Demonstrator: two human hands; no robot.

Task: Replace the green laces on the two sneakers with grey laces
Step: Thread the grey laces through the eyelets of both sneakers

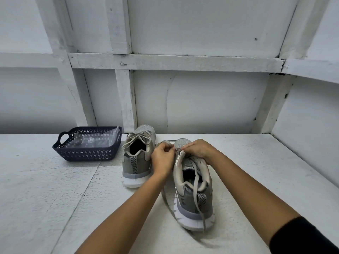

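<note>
Two grey mesh sneakers stand on the white counter, heels toward the person, toes toward the back edge. The nearer sneaker (192,202) sits right of the middle, and both hands meet over the top of its tongue. The left hand (162,159) has its fingers (169,150) curled in and pinching the grey lace (197,191) at the upper eyelets. The right hand (199,149) comes in from the other side, its fingers (187,146) closed in a narrow pinch on the same lace, almost touching the left hand's. One loose length of that lace runs down across the shoe's opening and over the heel to the counter. Another lies on the counter along the shoe's left side, and a loop shows just past the toe. The farther sneaker (137,162) stands just to the left and nearer the back edge, its pale grey lace (136,137) threaded and tied in a bow. Further left, close to the back edge, is a dark blue perforated plastic basket (88,153) with a handle cut-out — clear plastic bags (95,141) lie inside it. White panelled wall (201,98) rises behind the counter (55,189).
</note>
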